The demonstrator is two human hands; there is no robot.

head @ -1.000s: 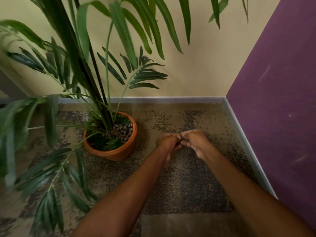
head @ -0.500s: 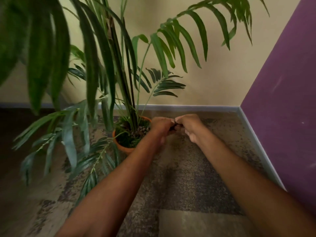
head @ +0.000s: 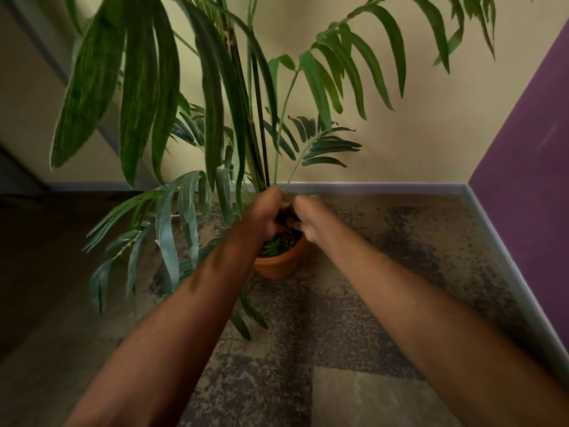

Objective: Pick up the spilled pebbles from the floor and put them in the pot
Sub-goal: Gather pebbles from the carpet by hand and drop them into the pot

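Drooping fronds (head: pixel 172 97) crowd the pot (head: pixel 278 266); floor (head: pixel 385 248) rightward lies open.

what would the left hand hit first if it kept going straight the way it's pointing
Probably the plant stems rising just beyond the left hand, which is over the pot; depth is hard to judge.

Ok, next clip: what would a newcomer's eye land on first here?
Probably the tall palm plant, whose fronds fill the upper left and droop towards the camera. Next, the two hands, left hand and right hand, pressed together right over the terracotta pot at centre. The purple wall on the right stands out too.
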